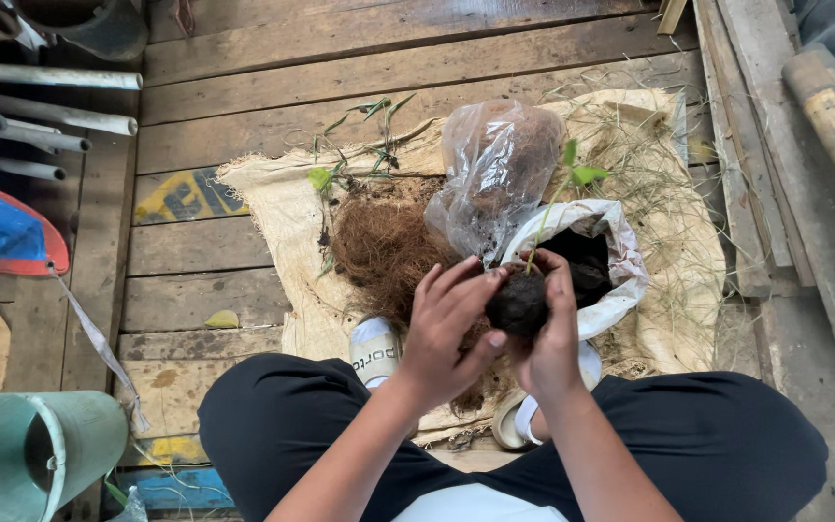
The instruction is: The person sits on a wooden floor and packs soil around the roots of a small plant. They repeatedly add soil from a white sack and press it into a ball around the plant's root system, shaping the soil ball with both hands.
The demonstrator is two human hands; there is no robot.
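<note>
Wooden planks (244, 251) make up the floor, weathered and patched with old paint, and a burlap sack (282, 222) is spread across them as a work mat. On the sack lie a heap of brown coconut fibre (379, 246), a crumpled clear plastic bag (495, 164) holding more fibre, and a white sack (620, 261) rolled open with dark soil inside. A few loose green seedlings (350, 145) lie at the far edge of the fibre. To the far left are grey pipes (50, 121), and a pale green bucket (41, 449) lies on its side at the near left.

The person squats with both knees wide. A dark soil ball (519, 302) sits between the hands, just in front of the white sack, with a thin seedling (558, 198) rising from it. The left hand (451, 324) curls around the ball's left side, fingers spread over the top and thumb beneath. The right hand (553, 329) cups the right side and back, fingers closed around it. Both hands grasp the ball; neither is slack.

To shape it well, pressure should probably come evenly from both palms, turning the ball a little between squeezes so no side cracks. The stem looks fragile, so fingers are best kept on the soil and off the shoot, which should stay upright in the middle. Working over the sack means falling crumbs land on the mat.
</note>
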